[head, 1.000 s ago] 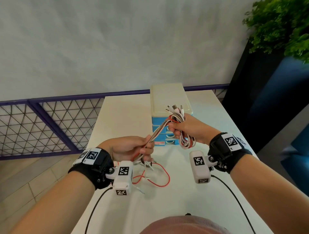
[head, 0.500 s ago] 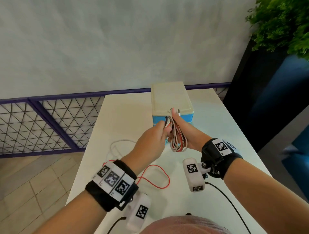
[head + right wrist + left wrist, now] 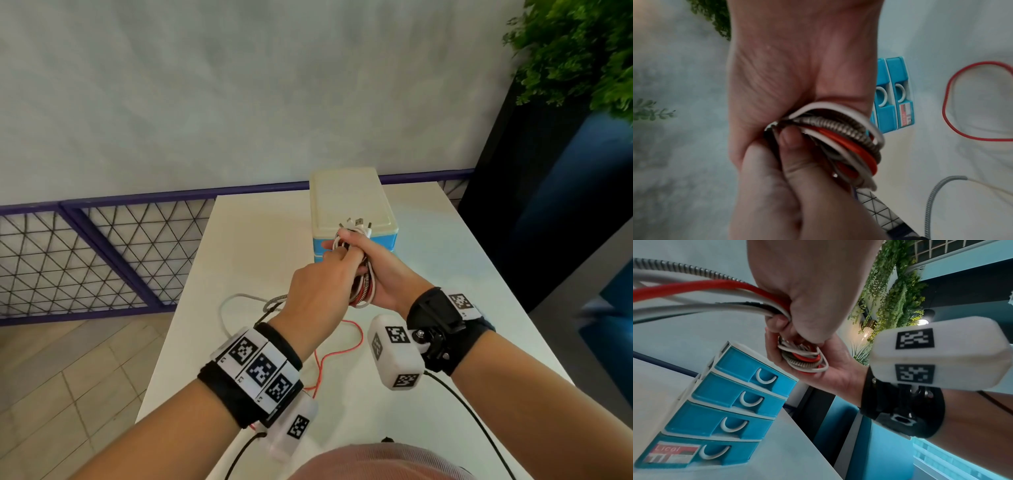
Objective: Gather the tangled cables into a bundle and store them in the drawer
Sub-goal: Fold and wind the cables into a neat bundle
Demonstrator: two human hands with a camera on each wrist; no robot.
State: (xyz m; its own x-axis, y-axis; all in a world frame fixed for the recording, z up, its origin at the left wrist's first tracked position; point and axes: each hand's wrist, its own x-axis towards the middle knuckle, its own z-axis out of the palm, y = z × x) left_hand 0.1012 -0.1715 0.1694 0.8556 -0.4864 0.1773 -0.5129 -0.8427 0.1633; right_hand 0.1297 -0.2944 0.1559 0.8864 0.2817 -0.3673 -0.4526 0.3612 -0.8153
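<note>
The left hand (image 3: pixel 320 291) has swung up from the table (image 3: pixel 445 274) with its fingers clamped on the trailing strands, meeting the right hand (image 3: pixel 380 274) gripping the cable coil (image 3: pixel 364 291) before the shut drawer unit (image 3: pixel 352 205): another wrap likely laid, slack remaining.

The cables (image 3: pixel 840 146) are seen in red, white and ribbed silver (one black strand too). The drawers (image 3: pixel 748 382) are coloured bright blue with white handles under a cream top (image 3: pixel 349 202). The bench (image 3: pixel 445 274) is white; the wristbands (image 3: pixel 435 308) are black with checkered black-and-white tags.
</note>
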